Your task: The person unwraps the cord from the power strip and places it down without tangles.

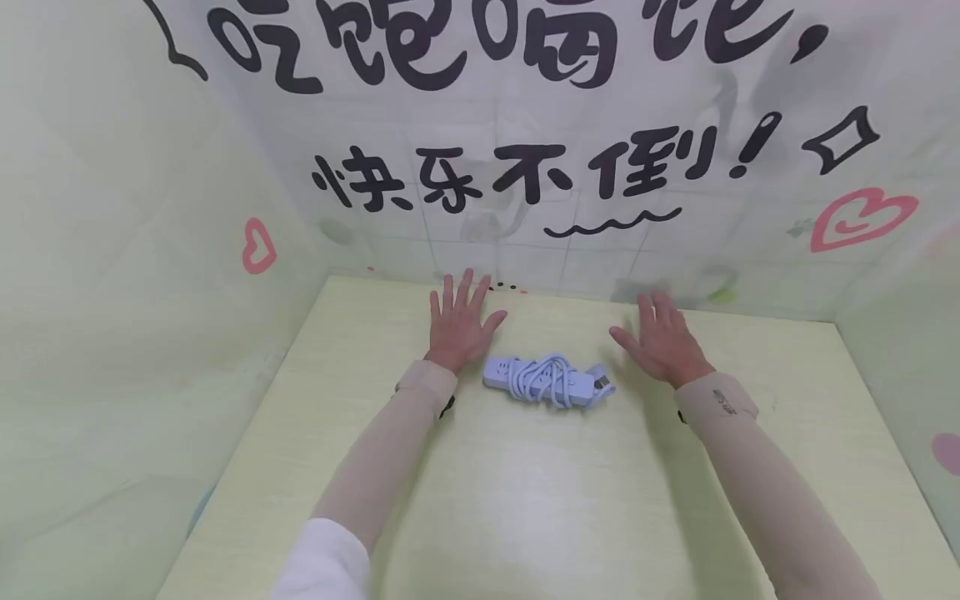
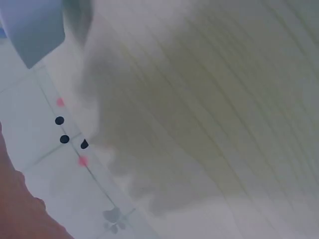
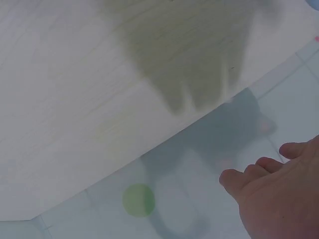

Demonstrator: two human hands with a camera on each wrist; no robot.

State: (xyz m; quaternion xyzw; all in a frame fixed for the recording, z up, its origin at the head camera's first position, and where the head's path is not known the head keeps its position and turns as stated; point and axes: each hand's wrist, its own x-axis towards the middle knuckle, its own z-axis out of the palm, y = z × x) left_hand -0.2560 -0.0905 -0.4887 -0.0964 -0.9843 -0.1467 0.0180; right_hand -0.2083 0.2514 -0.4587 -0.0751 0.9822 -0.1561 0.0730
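Evidently the pale lavender-blue plastic power strip (image 1: 536, 385) lies bundled for tidiness: its matching cord (image 1: 557, 375) is wound in several loops about the body, which probably keeps the slack together. The strip rests crosswise on the pale yellow, wood-grained table (image 1: 525, 508), between the person's hands and a little nearer the person than the fingers, so either hand has it close on its inner side.

Neither hand holds anything. The left hand (image 1: 457, 329) has its fingers straight and fanned wide, pointing toward the white wall sheet printed with black characters (image 1: 487, 237), with the thumb angled out toward the strip. The right hand (image 1: 666, 343) mirrors it, palm side down, fingers forward and closer together, thumb stretched inward. Broad shadows beneath both suggest that the palms hover, though contact with the table or sheet cannot be told for certain. Both forearms, in beige sleeves (image 1: 390, 458), reach well forward and slant inward, a pose that seems to leave the strip framed rather than gripped.
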